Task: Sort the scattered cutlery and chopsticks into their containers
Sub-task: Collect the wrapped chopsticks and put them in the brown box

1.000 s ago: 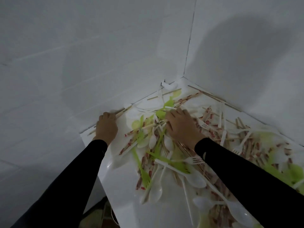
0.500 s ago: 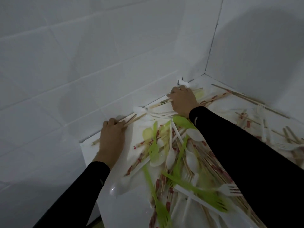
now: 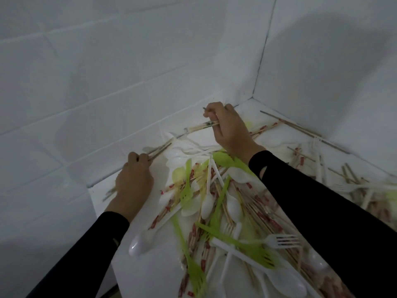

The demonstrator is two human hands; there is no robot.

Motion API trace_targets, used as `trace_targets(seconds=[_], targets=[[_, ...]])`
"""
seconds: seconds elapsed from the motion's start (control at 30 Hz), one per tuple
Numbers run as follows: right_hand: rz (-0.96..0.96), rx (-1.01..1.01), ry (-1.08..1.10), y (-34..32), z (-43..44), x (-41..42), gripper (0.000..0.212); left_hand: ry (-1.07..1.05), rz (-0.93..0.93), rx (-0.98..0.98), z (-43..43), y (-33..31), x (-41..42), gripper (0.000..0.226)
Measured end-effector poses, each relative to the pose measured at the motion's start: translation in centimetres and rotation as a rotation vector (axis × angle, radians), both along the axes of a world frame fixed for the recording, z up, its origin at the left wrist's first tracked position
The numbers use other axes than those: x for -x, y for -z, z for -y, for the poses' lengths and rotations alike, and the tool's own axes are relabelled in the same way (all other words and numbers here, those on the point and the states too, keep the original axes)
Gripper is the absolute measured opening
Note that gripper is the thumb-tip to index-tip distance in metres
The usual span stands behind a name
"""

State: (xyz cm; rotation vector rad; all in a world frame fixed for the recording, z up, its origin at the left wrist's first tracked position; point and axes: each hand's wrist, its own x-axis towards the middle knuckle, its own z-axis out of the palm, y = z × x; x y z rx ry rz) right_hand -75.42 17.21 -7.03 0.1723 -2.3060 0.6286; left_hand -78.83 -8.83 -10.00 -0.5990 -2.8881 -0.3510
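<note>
Cutlery lay heaped on the white bench in the tiled corner. It was a mix of lime-green forks and spoons, white plastic spoons and thin wooden loose chopsticks, many w/ red-printed paper bands. One green fork ran down toward the front edge. A white fork sat right of it, tines pointing right. A white spoon lay near the bench's left edge. More sticks lay along the foot of the right wall, well apart from the main heap.

Vs. half a sec earlier, the right hand had been pressed low on the sticks near the corner. It had since come up off the bench w/ sticks in it. The left hand had stayed at approx. the same spot by the back wall.

Left grip: fingers were curled round a few sticks, the left bundle. The tips poked out past the knuckles toward the corner. The other ends were blurred at the bench's left corner.

Right grip: thumb and fingers were clamped on the right bundle. That bundle was held nearly level, pointing left, just beside the back wall and above the bench. Both arms wore black sleeves.
</note>
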Motion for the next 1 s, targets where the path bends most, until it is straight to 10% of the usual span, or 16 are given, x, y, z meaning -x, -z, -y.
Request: trace_targets(seconds=[0.2, 0.33, 0.53, 1.0], targets=[[-0.19, 0.233, 0.202, -5.6, -4.8, -6.0, 0.025, 0.011, 0.036, 0.042, -4.2, -5.9, -2.5, 0.023], [0.179, 0.304, 0.474, -4.6, -11.1, -8.5, 0.018, 0.147, 0.126, -0.169, -8.2, -6.8, -3.4, 0.022], [0.733, -0.004, 0.659, 1.5, -19.3, -9.5, 0.026, 0.177, 0.189, -0.113, -12.5, -4.2, -4.2, 0.026], [0.801, -0.312, 0.794, 3.6, -19.5, -7.2, 0.025, 0.217, 0.21, -0.078, -15.8, -3.1, -6.2, 0.03]])
